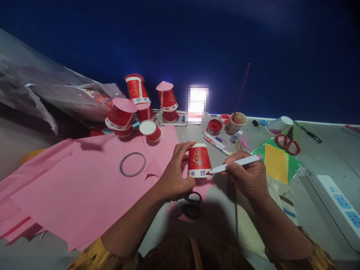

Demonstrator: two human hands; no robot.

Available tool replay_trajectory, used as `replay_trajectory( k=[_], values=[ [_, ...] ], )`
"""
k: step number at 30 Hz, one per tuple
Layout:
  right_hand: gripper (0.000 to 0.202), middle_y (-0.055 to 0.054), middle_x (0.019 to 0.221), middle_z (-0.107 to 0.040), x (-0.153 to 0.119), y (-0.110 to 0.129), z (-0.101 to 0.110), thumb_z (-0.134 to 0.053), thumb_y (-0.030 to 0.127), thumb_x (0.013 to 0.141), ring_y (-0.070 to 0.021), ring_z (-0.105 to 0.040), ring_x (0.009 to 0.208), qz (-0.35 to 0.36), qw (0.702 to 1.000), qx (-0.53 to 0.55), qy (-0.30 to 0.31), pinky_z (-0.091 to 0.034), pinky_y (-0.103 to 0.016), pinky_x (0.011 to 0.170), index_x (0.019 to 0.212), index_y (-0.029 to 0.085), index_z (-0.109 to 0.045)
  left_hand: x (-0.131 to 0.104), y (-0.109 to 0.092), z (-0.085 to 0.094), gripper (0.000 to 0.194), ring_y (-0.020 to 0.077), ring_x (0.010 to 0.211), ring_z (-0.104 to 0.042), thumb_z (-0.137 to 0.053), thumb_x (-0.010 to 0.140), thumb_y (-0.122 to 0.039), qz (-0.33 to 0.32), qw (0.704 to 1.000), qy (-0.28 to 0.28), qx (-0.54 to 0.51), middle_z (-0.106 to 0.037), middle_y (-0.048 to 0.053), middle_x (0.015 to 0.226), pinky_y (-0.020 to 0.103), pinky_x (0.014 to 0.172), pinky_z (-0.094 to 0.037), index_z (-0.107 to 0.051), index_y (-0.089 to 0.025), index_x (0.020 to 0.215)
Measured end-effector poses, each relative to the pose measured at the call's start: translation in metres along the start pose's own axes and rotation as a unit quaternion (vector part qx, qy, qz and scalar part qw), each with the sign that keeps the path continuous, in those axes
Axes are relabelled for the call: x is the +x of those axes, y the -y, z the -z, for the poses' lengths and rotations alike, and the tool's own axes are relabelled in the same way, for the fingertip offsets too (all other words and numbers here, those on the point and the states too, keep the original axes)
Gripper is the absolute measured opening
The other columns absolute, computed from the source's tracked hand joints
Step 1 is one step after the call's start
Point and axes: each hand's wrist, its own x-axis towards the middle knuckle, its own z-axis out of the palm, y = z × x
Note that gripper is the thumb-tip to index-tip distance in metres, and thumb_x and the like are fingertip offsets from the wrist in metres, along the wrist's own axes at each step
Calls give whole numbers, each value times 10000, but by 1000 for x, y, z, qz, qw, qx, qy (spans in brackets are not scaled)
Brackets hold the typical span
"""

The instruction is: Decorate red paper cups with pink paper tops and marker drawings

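My left hand (181, 168) is closed round a red paper cup (199, 157), which stands upside down with its white rim at the bottom. Small blue and red marks show along that rim band. In my right hand (249, 176) is a white marker (239, 163) with a pink end, held like a pen. Its red tip touches or nearly touches the rim band at the cup's lower right. Below the cup lie black-handled scissors (193, 197), their blades partly hidden by my left wrist.
Pink paper sheets (92, 187) cover the left side, with a grey ring (132, 164) on them. Several decorated red cups (137, 90) stand behind. A paint jar (214, 126), a cup with a stick (236, 123), red-handled scissors (288, 144) and a power strip (337, 198) are to the right.
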Motion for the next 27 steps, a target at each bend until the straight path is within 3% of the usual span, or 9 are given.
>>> replay_trajectory(
  k=[20, 27],
  values=[
    [313, -34, 600, -728, 1, 2, 3, -882, 455, 815, -163, -647, 496, 25, 1000, -16, 2, -494, -247, 454, 712, 194, -743, 0, 1, -2, 911, 357, 1480, -466, -745, 664, -103, 10, 1000, 1, -14, -424, 89, 1537, 562, 1254, -424, -472, -337, 1501],
    [313, -24, 575, -719, 0, 4, 2, -891, 450, 812, -139, -607, 461, 29, 999, -46, -2, -471, -234, 440, 714, 192, -745, 1, 0, -1, 916, 345, 1494, -457, -690, 647, -87, 5, 1000, 9, -11, -420, 93, 1535, 555, 1260, -417, -459, -325, 1501]
  ],
)
